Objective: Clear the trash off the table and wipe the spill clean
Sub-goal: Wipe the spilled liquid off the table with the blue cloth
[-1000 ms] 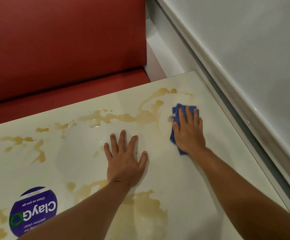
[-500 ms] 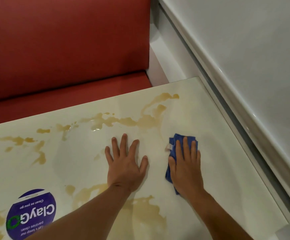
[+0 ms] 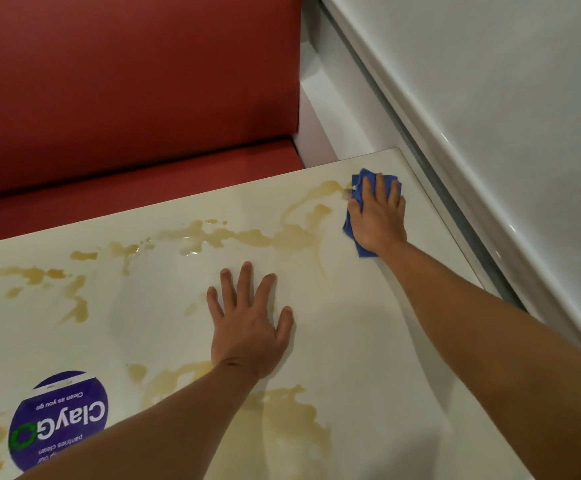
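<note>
1. Right now the right hand (image 3: 377,216) is pressing a blue cloth (image 3: 360,183) flat against the table (image 3: 368,341) near its far right corner, fingers lying straight over the fabric rather than curling round it.
2. Meanwhile the left hand (image 3: 247,323) is resting palm-down near the middle of the table, fingers spread and holding nothing (it looks to be bracing the reach).
3. The spill (image 3: 264,237), a tan liquid, is lying in a broken trail that is running from just left of the cloth along the far edge towards the left edge, with further puddles sitting at the near edge under the left forearm and in the near left corner around a round purple sticker (image 3: 57,420).
4. No trash is showing anywhere on the table, so the clearing step appears done and the wiping step is in hand, at an early stage, since most of the liquid is still sitting on the surface.
5. The strip of table by the right edge is looking dry, which suggests the wiping is working inward from that side.
6. The next move is calling for a firm pass leftward through the trail beside the cloth, keeping the cloth flat so it is soaking rather than smearing, then shifting the left hand off the near puddle to reach it.
</note>
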